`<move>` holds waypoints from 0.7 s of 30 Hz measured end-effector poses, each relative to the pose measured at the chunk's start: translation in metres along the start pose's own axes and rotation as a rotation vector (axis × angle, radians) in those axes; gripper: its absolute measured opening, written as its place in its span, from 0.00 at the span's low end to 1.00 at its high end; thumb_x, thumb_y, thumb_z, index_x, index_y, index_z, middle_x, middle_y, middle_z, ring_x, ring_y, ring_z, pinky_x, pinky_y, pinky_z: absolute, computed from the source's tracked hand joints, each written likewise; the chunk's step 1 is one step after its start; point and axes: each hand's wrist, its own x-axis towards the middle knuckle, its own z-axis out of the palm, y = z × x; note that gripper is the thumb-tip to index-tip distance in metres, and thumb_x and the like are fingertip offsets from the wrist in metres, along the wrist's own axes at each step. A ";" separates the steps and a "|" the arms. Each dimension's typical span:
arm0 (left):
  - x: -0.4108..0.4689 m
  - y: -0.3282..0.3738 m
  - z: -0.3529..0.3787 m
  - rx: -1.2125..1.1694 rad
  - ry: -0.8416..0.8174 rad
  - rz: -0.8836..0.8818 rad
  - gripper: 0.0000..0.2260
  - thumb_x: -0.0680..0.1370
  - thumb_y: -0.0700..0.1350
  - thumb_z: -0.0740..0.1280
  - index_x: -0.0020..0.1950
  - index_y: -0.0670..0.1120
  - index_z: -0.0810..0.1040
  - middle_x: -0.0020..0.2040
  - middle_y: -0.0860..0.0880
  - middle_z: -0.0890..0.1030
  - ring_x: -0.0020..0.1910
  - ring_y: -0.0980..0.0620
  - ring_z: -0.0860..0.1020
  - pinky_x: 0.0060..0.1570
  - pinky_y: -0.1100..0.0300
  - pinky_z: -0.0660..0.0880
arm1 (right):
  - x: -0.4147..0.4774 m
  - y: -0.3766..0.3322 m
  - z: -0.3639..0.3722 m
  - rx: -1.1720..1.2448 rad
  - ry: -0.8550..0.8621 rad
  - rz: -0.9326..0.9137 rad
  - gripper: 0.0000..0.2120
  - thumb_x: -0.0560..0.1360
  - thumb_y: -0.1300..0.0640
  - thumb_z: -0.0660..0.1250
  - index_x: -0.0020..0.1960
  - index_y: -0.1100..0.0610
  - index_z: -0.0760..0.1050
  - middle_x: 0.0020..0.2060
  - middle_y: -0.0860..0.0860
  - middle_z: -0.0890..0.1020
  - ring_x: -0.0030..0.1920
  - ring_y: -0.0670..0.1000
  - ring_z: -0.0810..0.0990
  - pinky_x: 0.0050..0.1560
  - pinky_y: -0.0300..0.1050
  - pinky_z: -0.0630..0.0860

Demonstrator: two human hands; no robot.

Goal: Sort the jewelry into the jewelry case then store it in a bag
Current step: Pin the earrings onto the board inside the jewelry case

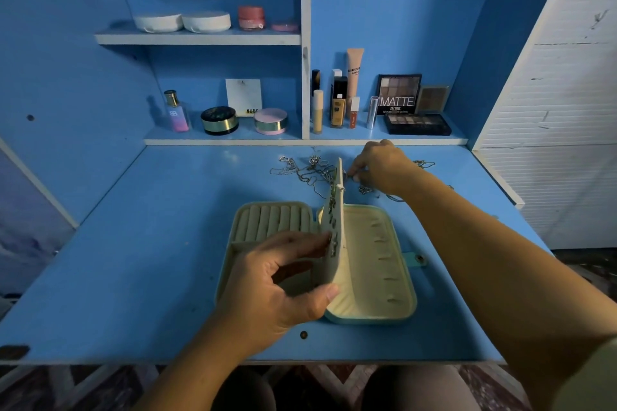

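Holding the cream padded hinged panel (337, 230) upright at the centre of the frame, the left hand (283, 280) had its thumb on the near edge and its fingers curled against the left face, a firm grip on that divider. The panel belonged to the pale green, cream-lined jewelry case (405, 304), which lay open and flat on the blue laminate desk (133, 260) in the lower middle of the frame. Small dark earrings (332, 210) already sat pinned along the panel, so part of the sorting looked done. The cream ring rolls (270, 220) in the left half showed nothing on them, and the hooks in the right half appeared bare.

Above the case, in the upper centre, a loose tangle of thin silver chains (300, 170) was spread on the desk. The right hand (384, 167) reached into it with fingertips drawn into a narrow pinch (whether a piece was actually caught between them could not be told).

Most of the work seemed to remain: the chains to be hung, the case closed, then bagged. No bag was in view.
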 end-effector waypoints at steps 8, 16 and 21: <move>0.000 0.000 0.000 -0.001 0.004 0.005 0.24 0.67 0.54 0.74 0.61 0.46 0.81 0.55 0.54 0.82 0.57 0.55 0.81 0.55 0.62 0.78 | 0.005 0.007 0.008 -0.012 0.048 -0.031 0.07 0.77 0.54 0.66 0.52 0.50 0.82 0.54 0.50 0.75 0.59 0.54 0.66 0.58 0.47 0.65; 0.000 0.001 0.001 0.002 0.007 0.012 0.23 0.67 0.54 0.74 0.60 0.48 0.81 0.55 0.56 0.82 0.55 0.57 0.81 0.53 0.66 0.77 | -0.013 0.023 -0.007 0.259 0.218 0.069 0.08 0.78 0.62 0.62 0.44 0.52 0.78 0.47 0.51 0.76 0.50 0.54 0.74 0.46 0.46 0.73; 0.000 -0.002 0.001 0.006 0.005 0.012 0.24 0.67 0.55 0.74 0.61 0.47 0.81 0.55 0.54 0.82 0.56 0.54 0.81 0.55 0.62 0.78 | -0.062 0.023 -0.019 0.185 0.181 0.027 0.07 0.77 0.61 0.64 0.46 0.56 0.81 0.43 0.48 0.76 0.45 0.53 0.76 0.44 0.43 0.71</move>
